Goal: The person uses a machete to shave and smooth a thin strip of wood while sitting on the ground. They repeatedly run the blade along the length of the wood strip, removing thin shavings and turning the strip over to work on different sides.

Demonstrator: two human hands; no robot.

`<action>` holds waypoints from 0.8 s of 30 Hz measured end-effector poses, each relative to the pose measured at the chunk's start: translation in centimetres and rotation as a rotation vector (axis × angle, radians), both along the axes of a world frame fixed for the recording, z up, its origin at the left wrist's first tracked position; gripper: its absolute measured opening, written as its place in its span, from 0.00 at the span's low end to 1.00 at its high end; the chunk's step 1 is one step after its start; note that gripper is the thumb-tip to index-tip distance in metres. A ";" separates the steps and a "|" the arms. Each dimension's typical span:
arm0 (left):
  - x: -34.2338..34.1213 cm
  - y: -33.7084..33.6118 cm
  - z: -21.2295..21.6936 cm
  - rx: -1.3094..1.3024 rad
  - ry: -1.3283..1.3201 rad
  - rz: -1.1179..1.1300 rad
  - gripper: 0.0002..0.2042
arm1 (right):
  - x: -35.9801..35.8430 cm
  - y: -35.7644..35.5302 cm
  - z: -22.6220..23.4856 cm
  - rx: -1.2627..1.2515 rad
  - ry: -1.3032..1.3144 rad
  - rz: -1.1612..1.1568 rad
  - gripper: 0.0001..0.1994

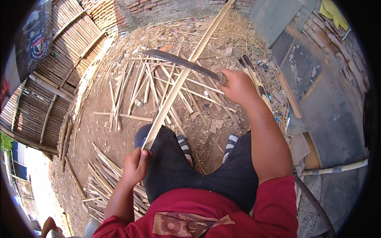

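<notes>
Gripping the near end of a long bamboo slat [180, 77], the left hand [135, 166] is pressing it against the person's knee. That slat is running up and away over the dirt ground [107, 135], crossing the scattered bamboo strips [139, 85] lying beyond the knee. To the right of the slat, the right hand [238, 87] is closing tightly around the handle of a long dark machete [178, 61], whose blade is lying across the slat at about its middle. Judging from this, the blade could be slipping along the smooth bamboo toward the left hand or the knee if the slat is twisting in a loose hold.
</notes>
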State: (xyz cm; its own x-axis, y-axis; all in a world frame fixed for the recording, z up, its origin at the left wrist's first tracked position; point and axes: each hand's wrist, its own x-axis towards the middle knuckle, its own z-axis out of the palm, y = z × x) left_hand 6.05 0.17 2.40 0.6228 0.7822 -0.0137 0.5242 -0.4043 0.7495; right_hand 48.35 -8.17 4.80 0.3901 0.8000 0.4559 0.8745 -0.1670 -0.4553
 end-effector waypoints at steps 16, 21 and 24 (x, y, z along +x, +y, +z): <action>-3.2 0.4 0.1 -0.891 -0.282 -0.034 0.18 | -4.6 0.1 0.7 -0.122 -0.069 0.300 0.10; -4.8 0.7 -0.1 -1.001 -0.244 -0.004 0.18 | -0.7 0.1 0.1 -0.050 -0.027 0.125 0.12; -5.3 0.6 0.3 -0.971 -0.245 -0.052 0.18 | 0.6 1.7 0.7 0.178 0.084 0.037 0.13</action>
State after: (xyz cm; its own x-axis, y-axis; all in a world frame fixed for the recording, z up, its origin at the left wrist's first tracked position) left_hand 0.70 0.76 2.74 0.7273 0.4718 -0.4984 0.3101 0.4220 0.8519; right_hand 48.92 -6.50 5.49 0.4046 0.7243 0.5583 0.8362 -0.0459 -0.5464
